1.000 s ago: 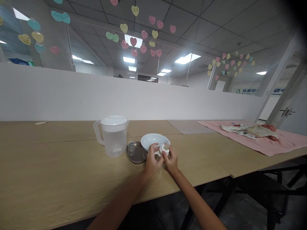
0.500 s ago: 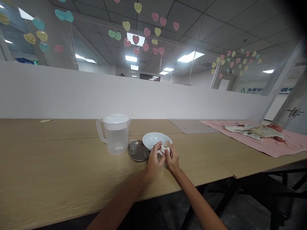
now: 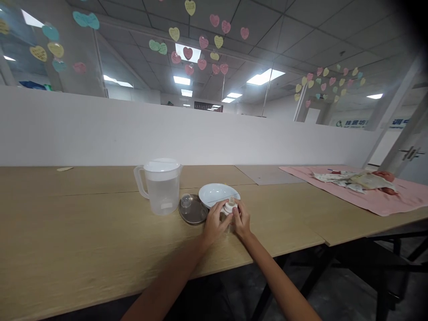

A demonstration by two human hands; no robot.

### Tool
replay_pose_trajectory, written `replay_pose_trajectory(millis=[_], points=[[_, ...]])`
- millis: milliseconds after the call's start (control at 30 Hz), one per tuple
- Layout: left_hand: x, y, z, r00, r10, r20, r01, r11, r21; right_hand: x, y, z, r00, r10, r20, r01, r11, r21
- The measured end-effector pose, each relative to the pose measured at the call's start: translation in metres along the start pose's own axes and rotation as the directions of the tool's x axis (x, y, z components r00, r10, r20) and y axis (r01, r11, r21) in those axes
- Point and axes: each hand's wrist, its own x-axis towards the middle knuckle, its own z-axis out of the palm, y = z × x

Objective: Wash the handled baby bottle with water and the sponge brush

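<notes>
Both my hands are closed around a baby bottle (image 3: 230,207) with a white collar and a clear teat on top. My left hand (image 3: 216,223) grips it from the left, near a white handle, and my right hand (image 3: 242,219) has its fingers on the collar from the right. Most of the bottle's body is hidden by the hands. Just behind them is a white bowl (image 3: 214,192) with a thin clear stick lying across it. To the left, a round metal tray (image 3: 195,216) holds a clear dome-shaped cap (image 3: 186,201).
A lidded clear plastic pitcher (image 3: 163,189) with liquid stands left of the tray. On the wooden table's (image 3: 100,240) right part, a baby doll (image 3: 384,176) in light clothes lies on a pink cloth (image 3: 354,200). A white partition (image 3: 133,133) rises behind the table.
The fingers of my right hand have shifted slightly around the bottle's collar. My left hand keeps its hold, and the other things stay in place.
</notes>
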Motion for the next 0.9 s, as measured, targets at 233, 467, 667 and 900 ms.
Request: replay_pose_trajectory(millis=[233,467,667,900], points=[[-0.0016,-0.0066,0.0048,0.998,-0.052,-0.024,0.052,0.999,-0.013,-0.0017,0.0004,0.0012,0.986,0.161,-0.037,-0.162,0.987,-0.021],[-0.002,-0.0069,0.0029,0.99,-0.127,-0.053,0.119,0.985,-0.124,-0.0007,0.0013,0.0026,0.97,0.191,-0.149,-0.194,0.981,-0.003],[0.0021,-0.0078,0.003,0.987,-0.145,-0.069,0.133,0.979,-0.157,-0.004,0.0036,0.0027,0.975,0.199,-0.098,-0.198,0.98,0.014],[0.0034,-0.0067,0.0012,0.998,-0.024,-0.063,0.02,0.998,-0.065,-0.001,-0.002,-0.0009,0.997,0.075,-0.031,-0.077,0.993,-0.092]])
